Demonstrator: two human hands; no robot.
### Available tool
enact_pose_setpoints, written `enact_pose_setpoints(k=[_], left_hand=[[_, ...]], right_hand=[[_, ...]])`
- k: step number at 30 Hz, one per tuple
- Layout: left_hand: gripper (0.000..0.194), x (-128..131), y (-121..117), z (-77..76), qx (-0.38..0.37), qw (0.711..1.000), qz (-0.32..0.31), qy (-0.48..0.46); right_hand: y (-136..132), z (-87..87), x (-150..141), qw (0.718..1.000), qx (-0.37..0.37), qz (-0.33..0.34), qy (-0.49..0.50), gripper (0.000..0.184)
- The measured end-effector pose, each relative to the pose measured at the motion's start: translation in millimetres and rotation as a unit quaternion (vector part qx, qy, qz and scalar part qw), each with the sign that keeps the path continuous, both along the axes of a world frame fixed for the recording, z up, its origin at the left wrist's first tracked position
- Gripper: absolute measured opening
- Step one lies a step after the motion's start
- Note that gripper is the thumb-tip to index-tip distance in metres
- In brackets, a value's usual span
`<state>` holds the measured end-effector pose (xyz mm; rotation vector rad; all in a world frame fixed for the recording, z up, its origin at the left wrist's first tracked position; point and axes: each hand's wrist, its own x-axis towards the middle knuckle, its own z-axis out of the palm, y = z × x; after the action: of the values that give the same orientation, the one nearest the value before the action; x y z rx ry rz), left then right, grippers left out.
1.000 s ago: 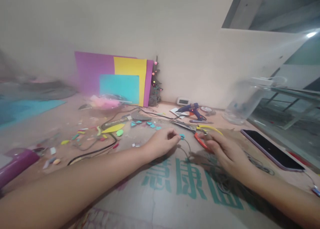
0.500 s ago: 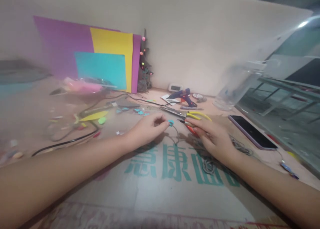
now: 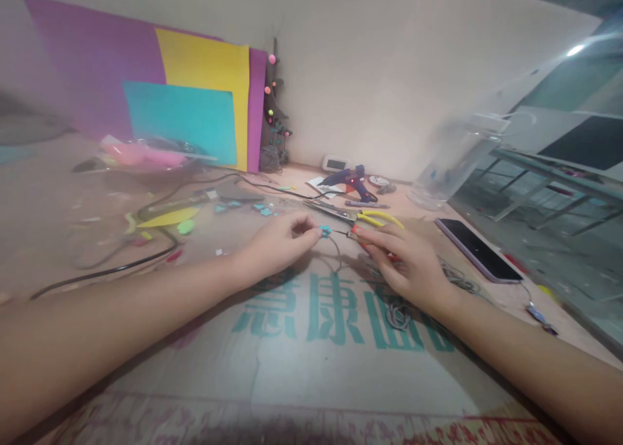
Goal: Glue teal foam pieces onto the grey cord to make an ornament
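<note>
My left hand (image 3: 287, 240) is closed in a pinch on a small teal flower-shaped piece (image 3: 325, 231). A thin grey cord (image 3: 339, 253) curves down from this piece to the table. My right hand (image 3: 406, 257) is closed around a thin pointed tool (image 3: 343, 233), its slim tip directed left at the teal piece, a short gap apart as far as I can see. Most of the tool is hidden by the fingers. Just behind the right hand lie scissors (image 3: 335, 213) with a yellow handle loop; red parts show by the fingers.
A dark blue glue gun (image 3: 348, 180) lies behind the scissors. At right are a phone (image 3: 477, 250), bundled cord (image 3: 399, 316) and a clear plastic container (image 3: 438, 172). Teal scraps (image 3: 263, 209) and a black cable (image 3: 107, 275) lie left. Coloured sheets (image 3: 195, 117) lean on the wall.
The right hand's tool has swung to point at the teal piece, its tip nearer to it. My left hand keeps its pinch. The whole view has shifted slightly.
</note>
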<state>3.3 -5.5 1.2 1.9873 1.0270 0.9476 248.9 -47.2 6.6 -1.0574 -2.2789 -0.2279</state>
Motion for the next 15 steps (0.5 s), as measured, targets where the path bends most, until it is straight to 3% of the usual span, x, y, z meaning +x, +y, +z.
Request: enact_pose_setpoints(k=[15], left_hand=[[0.021, 0.8, -0.6, 1.0, -0.016, 1.0, 0.002, -0.001]], right_hand=[[1.3, -1.8, 0.5, 0.998, 0.045, 0.024, -0.032, 0.033]])
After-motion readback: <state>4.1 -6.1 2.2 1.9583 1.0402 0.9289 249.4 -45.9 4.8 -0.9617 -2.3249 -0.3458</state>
